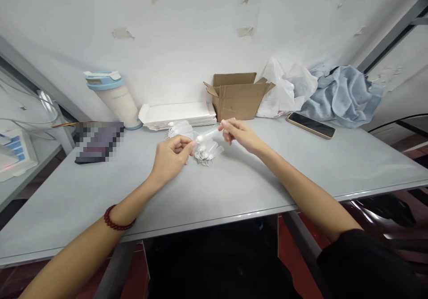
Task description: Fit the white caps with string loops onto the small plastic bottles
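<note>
Over the middle of the grey table, a slim translucent white tube (pixel 209 134) with a white end piece is stretched between my hands. My left hand (pixel 173 154) is closed in a pinch at its left end. The fingertips of my right hand (pixel 239 133) pinch its right end, near a thin looped cord. Just below the tube lies a small pile of similar white tubes (pixel 210 150) with thin white cords. Another bunch of tubes (pixel 180 129) rests behind my left hand. My fingers partly hide both ends of the held tube.
Behind my hands are a stack of flat white boxes (pixel 179 114) and an open cardboard box (pixel 236 100). A tumbler (pixel 115 100) and a dark pouch (pixel 100 143) stand left. Rightward are a white plastic bag (pixel 286 87), a phone (pixel 310 125) and blue cloth (pixel 346 94).
</note>
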{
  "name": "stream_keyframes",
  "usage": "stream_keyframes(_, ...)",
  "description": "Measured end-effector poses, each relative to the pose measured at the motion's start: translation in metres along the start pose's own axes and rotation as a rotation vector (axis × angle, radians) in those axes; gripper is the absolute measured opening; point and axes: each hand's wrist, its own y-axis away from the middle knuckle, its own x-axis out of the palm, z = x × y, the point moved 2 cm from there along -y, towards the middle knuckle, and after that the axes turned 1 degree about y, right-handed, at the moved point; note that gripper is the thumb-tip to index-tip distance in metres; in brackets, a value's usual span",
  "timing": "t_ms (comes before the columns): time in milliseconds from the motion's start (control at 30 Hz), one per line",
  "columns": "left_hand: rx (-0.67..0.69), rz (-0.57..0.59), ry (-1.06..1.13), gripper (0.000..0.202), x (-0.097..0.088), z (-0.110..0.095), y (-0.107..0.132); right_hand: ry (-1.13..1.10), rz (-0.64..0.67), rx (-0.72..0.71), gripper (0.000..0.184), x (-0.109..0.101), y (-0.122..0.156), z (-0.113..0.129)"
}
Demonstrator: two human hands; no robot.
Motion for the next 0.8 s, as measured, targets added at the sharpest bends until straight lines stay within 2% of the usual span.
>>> stream_keyframes(67,0.004,-0.07,-0.055,0.017,-0.007,0.004,-0.005,0.198,-0.198,-0.029,0.035,-0.017,-0.006,-0.007)
stream_keyframes(133,0.037,-0.103,-0.149,0.015,-0.011,0.008,-0.007,0.466,-0.333,-0.092,0.019,-0.031,-0.01,-0.014)
stream_keyframes(200,0.094,-0.106,-0.28,0.014,-0.01,0.011,-0.007,0.711,-0.317,-0.16,0.009,-0.037,-0.014,-0.021)
stream_keyframes(300,0.157,-0.034,-0.438,0.014,-0.004,0.013,-0.006,0.946,-0.201,-0.165,0.02,-0.04,-0.017,-0.036)
stream_keyframes(367,0.156,0.032,-0.443,0.018,0.0,0.013,-0.005,1.03,-0.141,-0.129,0.026,-0.041,-0.019,-0.044)
stream_keyframes(467,0.132,0.071,-0.385,0.027,0.001,0.01,-0.003,1.1,-0.102,-0.095,0.029,-0.043,-0.021,-0.052)
stream_keyframes(600,0.114,0.039,-0.373,0.037,-0.001,0.004,-0.003,1.132,-0.107,-0.108,0.031,-0.048,-0.023,-0.057)
stream_keyframes(800,0.123,0.026,-0.355,0.038,-0.002,0.004,-0.003,1.154,-0.114,-0.089,0.032,-0.049,-0.024,-0.057)
